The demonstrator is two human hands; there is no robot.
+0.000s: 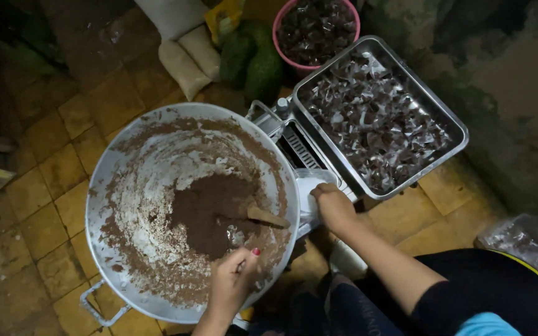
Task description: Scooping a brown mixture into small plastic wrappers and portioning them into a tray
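Observation:
A big round metal pan (126, 155) with loop handles sits on the tiled floor, smeared with brown paste. A dark brown heap (203, 208) lies at its middle, and a wooden spatula (268, 216) rests in it. My left hand (231, 281) hovers over the pan's near side with its fingers pinched on a small shiny spoon (236, 238) at the heap's edge. My right hand (333, 206) is beside the pan's right rim, its fingers closed on a white plastic piece (309, 185).
A rectangular steel tray (453, 127) full of small dark wrapped pieces stands at the right on a metal frame (297, 146). A pink bucket (279, 43) of the same pieces, green bundles (250, 59) and pale sacks (185, 62) lie beyond. A clear bag (521, 239) lies lower right.

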